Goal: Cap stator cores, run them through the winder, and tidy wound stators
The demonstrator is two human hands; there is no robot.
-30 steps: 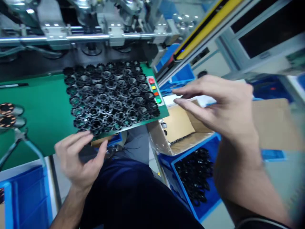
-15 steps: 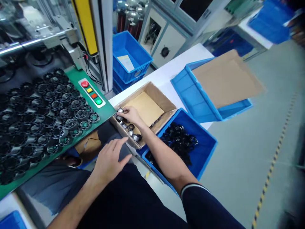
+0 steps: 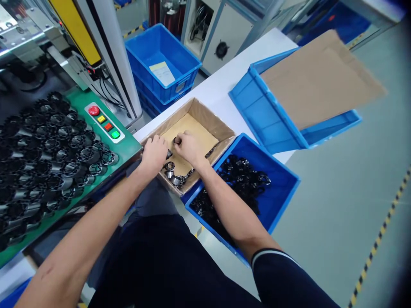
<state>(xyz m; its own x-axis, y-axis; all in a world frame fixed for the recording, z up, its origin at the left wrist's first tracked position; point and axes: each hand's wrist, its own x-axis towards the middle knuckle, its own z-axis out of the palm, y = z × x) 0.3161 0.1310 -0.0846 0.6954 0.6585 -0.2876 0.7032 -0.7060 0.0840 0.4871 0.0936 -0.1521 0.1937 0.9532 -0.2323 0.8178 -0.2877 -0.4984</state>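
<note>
A lined cardboard box (image 3: 205,115) holds several ring-shaped metal parts (image 3: 175,180) with black ends, along its near side. Beside them lies a flat tan cardboard sheet (image 3: 189,124). My left hand (image 3: 155,153) reaches over the box's left wall with fingers curled down; a silver part shows by its fingertips, but its grasp is hidden. Above the sheet, my right hand (image 3: 189,149) is closed in a pinch on a small dark ring-shaped part (image 3: 176,140).
Left, a green machine table (image 3: 128,147) carries many similar ring parts (image 3: 73,167) and a button panel (image 3: 104,122). A blue bin (image 3: 276,205) of black pieces adjoins the box. Behind are a tilted blue crate (image 3: 269,113) with cardboard (image 3: 321,81) and stacked blue bins (image 3: 163,64).
My left hand has moved from in front of the box up to its left side, fingers now curled. My right hand has shifted right, away from the box's left corner, with a ring part.
</note>
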